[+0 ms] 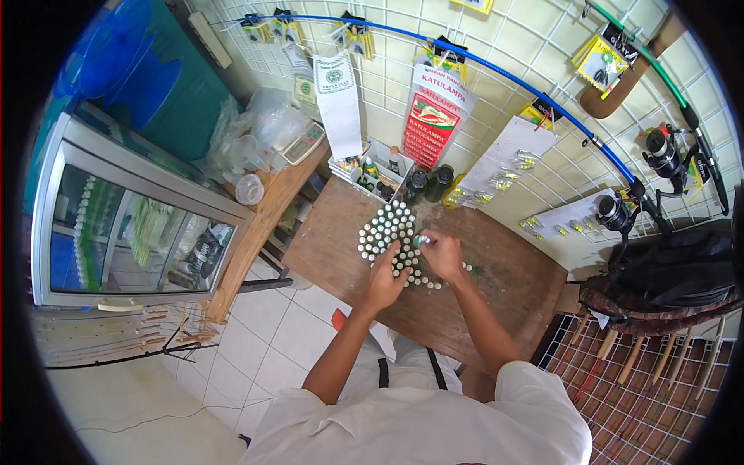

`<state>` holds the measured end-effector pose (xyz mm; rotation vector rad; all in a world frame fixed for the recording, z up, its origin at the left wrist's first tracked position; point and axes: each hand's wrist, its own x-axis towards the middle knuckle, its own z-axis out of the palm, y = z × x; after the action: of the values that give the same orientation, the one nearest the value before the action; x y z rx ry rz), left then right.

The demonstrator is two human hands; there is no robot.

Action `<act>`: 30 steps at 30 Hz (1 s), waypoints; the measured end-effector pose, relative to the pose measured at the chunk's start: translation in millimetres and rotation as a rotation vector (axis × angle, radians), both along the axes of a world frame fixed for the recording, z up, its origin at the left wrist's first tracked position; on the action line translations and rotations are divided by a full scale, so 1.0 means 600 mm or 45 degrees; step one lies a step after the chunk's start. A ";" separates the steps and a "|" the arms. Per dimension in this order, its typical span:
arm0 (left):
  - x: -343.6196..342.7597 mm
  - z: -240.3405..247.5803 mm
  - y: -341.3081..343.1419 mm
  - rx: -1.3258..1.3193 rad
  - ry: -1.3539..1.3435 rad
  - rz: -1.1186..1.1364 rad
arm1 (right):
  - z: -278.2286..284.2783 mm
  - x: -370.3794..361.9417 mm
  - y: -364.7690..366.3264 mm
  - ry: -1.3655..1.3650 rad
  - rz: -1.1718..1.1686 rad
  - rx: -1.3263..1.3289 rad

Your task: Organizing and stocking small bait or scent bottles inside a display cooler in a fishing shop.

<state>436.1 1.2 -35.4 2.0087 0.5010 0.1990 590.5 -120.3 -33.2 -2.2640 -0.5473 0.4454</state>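
Many small green bottles with white caps (385,225) stand packed together upright on the brown wooden table (333,232). My left hand (383,283) rests at the near side of the cluster, thumb and index finger apart, its fingertips among the caps. Just right of the cluster, my right hand (444,257) is closed around a small white-capped bottle (422,241), which is tilted and mostly hidden by the fingers. Beyond my right wrist, one more small green bottle (471,269) lies on the tabletop.
At the table's back are a white box of small items (372,174) and dark jars (428,184). A wire grid wall (496,39) holds fishing rods, reels and hanging packets. Leftward stand a glass cabinet (139,225) and a scale (302,143); a black bag (666,267) sits right.
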 end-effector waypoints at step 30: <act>-0.668 0.248 0.288 -0.127 -0.822 1.102 | 0.342 -0.555 0.526 0.731 1.302 0.895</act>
<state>35.3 174.1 113.6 1.3969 0.8919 1.2684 257.6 195.5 172.0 -0.9852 -1.2785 1.1289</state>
